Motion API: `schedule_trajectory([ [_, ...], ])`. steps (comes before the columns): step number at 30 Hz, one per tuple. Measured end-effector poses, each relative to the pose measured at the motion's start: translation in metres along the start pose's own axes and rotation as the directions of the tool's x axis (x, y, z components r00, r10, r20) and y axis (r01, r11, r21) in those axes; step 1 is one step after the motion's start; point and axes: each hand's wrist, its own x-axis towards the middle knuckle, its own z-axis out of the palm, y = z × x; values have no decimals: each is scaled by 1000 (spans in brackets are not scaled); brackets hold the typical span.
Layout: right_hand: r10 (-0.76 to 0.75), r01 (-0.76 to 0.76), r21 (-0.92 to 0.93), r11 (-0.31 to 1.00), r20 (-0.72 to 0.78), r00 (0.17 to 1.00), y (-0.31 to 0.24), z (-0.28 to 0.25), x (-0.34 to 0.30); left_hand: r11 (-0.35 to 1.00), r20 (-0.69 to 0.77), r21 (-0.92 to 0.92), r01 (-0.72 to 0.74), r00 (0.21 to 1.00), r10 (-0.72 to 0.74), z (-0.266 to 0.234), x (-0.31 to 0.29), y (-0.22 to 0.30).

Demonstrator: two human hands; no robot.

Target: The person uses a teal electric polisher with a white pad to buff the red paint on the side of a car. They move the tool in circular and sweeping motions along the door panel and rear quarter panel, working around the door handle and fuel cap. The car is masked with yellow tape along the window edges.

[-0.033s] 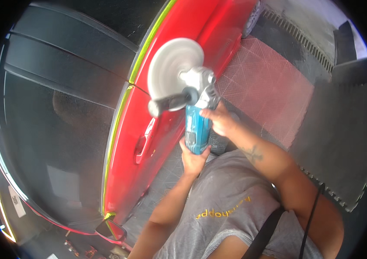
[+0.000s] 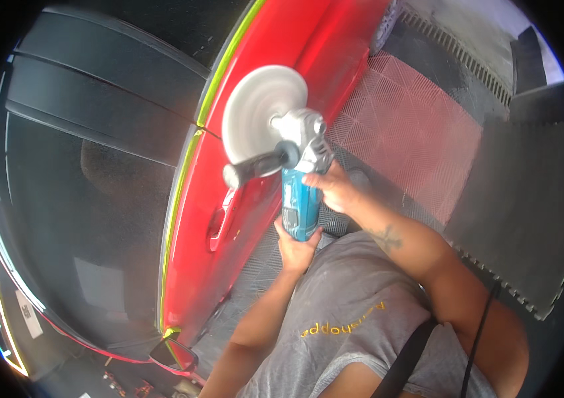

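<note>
Both my hands hold a blue rotary polisher (image 2: 303,199) with a silver gear head. My right hand (image 2: 336,188) wraps the body just behind the head, thumb on top. The rear end sits in my left hand (image 2: 297,248). Its round white pad (image 2: 252,113), blurred as if spinning, is against or just over the red car door (image 2: 192,219); contact cannot be made out. A black side handle (image 2: 258,168) sticks out leftward, with no hand on it. Yellow-green masking tape (image 2: 174,219) runs along the door's upper edge, beside the window.
The car's dark roof and glass (image 2: 122,219) fill the left. A red door handle (image 2: 221,222) is below the polisher, and a side mirror (image 2: 172,355) juts out near me. Red floor tiles (image 2: 408,132) and dark mats (image 2: 514,219) lie right. A black cord (image 2: 481,325) hangs by my right arm.
The polisher and its pad have shifted slightly left and toward me over the door. Both hands keep their hold on it.
</note>
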Motion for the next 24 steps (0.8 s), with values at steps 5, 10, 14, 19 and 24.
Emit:
schedule_trajectory([
  [5,11,-11,27,1000,2,1000,26,25,-26,999,-10,-32,24,1000,-25,-23,-35,-37],
  [10,17,-17,50,999,-2,1000,42,32,-40,999,-8,-50,21,1000,-22,-39,-57,-41],
  [14,-5,3,21,1000,56,998,26,44,-43,995,-44,-94,-25,999,21,-37,-64,-34],
  [19,-118,119,-49,992,20,993,4,56,-35,996,-30,-83,-39,999,37,-41,-59,2],
  [24,-208,206,-30,978,-117,971,-35,38,12,992,13,9,-127,992,127,-29,-7,63],
])
